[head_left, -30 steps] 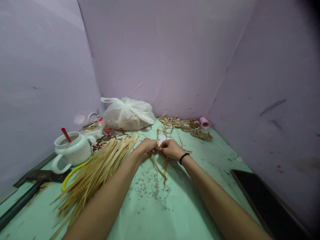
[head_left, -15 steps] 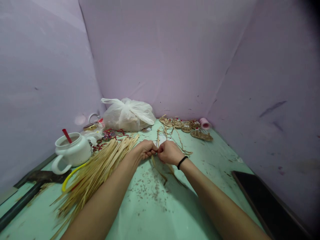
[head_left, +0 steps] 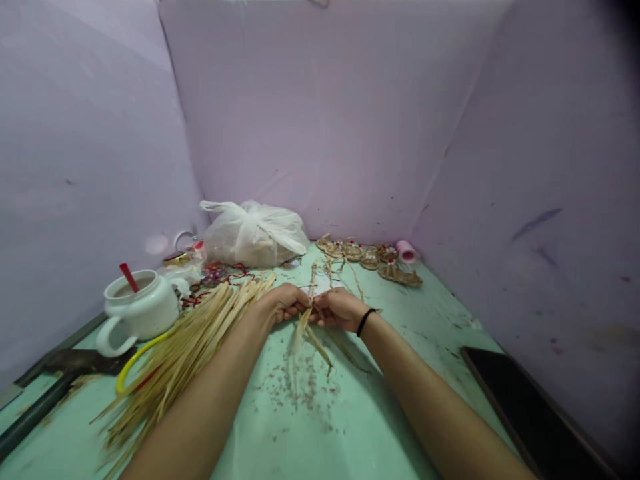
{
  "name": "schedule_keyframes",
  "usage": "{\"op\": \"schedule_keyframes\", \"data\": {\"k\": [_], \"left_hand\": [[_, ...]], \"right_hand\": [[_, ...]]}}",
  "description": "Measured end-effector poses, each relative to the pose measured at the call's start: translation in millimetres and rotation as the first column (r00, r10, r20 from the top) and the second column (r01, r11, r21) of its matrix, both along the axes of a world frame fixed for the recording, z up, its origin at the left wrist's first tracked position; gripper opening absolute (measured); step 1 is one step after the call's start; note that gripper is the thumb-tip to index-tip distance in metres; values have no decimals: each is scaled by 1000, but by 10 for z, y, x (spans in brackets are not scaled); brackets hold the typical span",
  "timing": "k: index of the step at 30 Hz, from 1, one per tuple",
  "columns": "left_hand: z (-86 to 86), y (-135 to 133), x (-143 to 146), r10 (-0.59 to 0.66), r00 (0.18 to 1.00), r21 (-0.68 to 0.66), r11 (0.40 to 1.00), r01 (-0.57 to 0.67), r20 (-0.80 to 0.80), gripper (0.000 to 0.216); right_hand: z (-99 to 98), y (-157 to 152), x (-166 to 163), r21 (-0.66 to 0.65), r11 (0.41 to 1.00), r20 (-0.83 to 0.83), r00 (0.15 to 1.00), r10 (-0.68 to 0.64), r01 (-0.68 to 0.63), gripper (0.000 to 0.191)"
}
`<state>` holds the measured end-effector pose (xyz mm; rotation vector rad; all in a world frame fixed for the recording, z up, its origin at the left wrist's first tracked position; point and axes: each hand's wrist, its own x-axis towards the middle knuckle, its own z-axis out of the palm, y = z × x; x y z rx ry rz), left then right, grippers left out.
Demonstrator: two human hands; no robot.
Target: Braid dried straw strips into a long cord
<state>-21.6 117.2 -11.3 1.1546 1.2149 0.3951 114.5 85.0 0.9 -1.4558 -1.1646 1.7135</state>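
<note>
**Both hands pinched on one straw braid**

My left hand (head_left: 283,305) and right hand (head_left: 337,309) meet knuckle to knuckle at mid-table, fingers curled in and clamped on the straw braid (head_left: 313,283) between them. Both forearms stretch straight out from me, wrists low over the table (head_left: 400,400). My right wrist wears one black band (head_left: 366,320). The braid's woven part runs away from my fingers toward the back wall; its loose ends (head_left: 313,337) fan out under my hands and lie on the table.

Just left of my left arm lies one bundle of straw (head_left: 190,340), with one yellow loop (head_left: 137,357) at its edge. Beyond it stands one white pot (head_left: 143,310) holding one red stick (head_left: 129,277). At the back sits one white bag (head_left: 255,233). Right of it I count about five small woven pieces (head_left: 373,257) in a row, and one pink spool (head_left: 406,251). One dark slab (head_left: 530,407) lies at my far right.
</note>
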Motion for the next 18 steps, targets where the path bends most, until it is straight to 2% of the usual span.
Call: {"op": "schedule_keyframes", "data": {"k": [3, 6, 10, 13, 15, 18], "left_hand": [[3, -9, -2, -56, 998, 38, 998, 57, -36, 14], [61, -46, -2, -54, 986, 112, 991, 73, -161, 18], [227, -112, -11, -34, 921, 171, 979, 108, -387, 19], [354, -168, -3, -13, 869, 216, 967, 137, -495, 20], [396, -220, 39, -18, 843, 275, 941, 196, -538, 19], [376, -327, 173, 17, 780, 391, 872, 295, -626, 11]], "right_hand": [[-77, 26, -14, 50, 998, 67, 997, -28, 25, 17], [-145, 67, 12, 115, 993, 95, 994, -48, 37, 21], [-204, 91, 41, 121, 992, 63, 997, -33, 25, 16], [-222, 92, 41, 127, 992, 36, 999, -14, 9, 12], [-227, 87, 30, 137, 990, 24, 1000, -12, 8, 11], [-245, 74, 4, 147, 987, 25, 997, -75, 71, 11]]}}
